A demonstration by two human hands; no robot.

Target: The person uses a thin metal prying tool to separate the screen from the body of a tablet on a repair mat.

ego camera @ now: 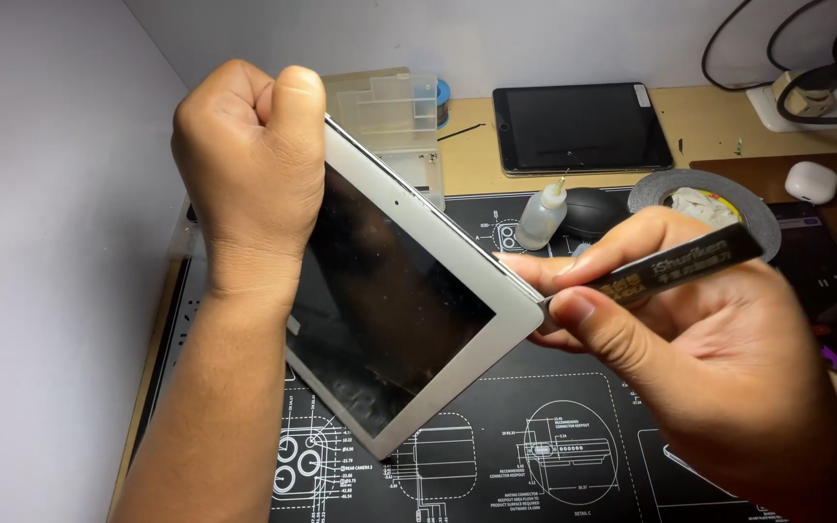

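My left hand (244,165) grips the top corner of a white-framed tablet (389,310), holding it tilted up on its lower edge above a black work mat (535,465). The tablet's dark glass is dusty and faces me. My right hand (709,339) pinches a thin dark metal prying tool (680,266) between thumb and fingers. The tool's tip touches the tablet's right edge near the corner, at the seam between glass and frame.
Behind the tablet stand a clear plastic parts box (394,116), a small squeeze bottle (542,215), a black blower (593,208) and a roll of tape (719,199). A second dark tablet (578,126) lies at the back. White earbud case (811,181) and cables sit far right.
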